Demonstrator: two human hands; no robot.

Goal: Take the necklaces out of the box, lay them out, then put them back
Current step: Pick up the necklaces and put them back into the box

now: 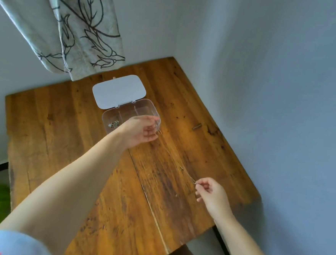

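A clear plastic box (144,105) with dividers stands open on the wooden table (64,120), its white lid (119,91) folded back flat behind it. A small tangle of necklaces (114,123) lies in the box's left compartment. A thin gold necklace (177,164) stretches above the table between my two hands. My left hand (141,130) pinches one end just in front of the box. My right hand (211,194) pinches the other end near the table's front right.
A patterned curtain (80,31) hangs over the table's back left corner. Blue-grey walls close in at the back and the right. A small dark object (196,127) lies on the table right of the box.
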